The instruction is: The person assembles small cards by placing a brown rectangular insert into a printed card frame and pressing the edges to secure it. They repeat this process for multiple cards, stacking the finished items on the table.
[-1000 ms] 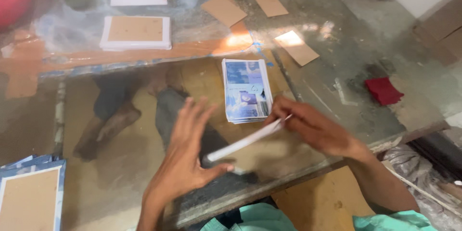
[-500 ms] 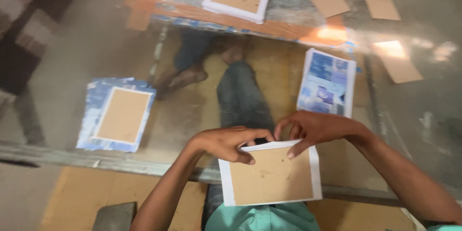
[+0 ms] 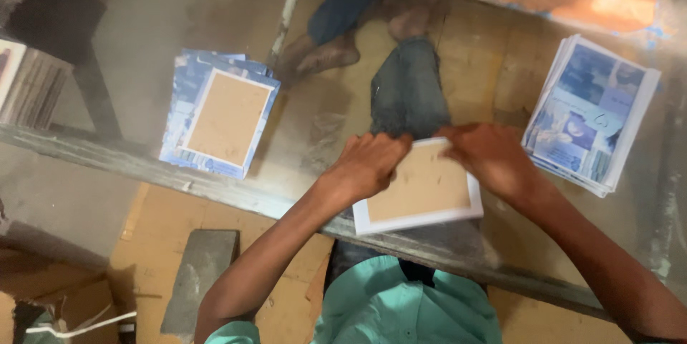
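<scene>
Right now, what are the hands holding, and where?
Both hands, left and right, press the white-bordered brown card at its far edge, flat on the glass table.

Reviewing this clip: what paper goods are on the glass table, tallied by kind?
Stacks of blue printed sheets: 2, left and right
White sheet with brown card, under both hands: 1
Total: 3

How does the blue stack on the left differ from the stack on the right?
The left stack has a brown card with a white border on top; the right stack shows a blue printed sheet. The left stack is fanned unevenly; the right stack is neater. Both lie on the glass table, untouched by either hand.
</scene>
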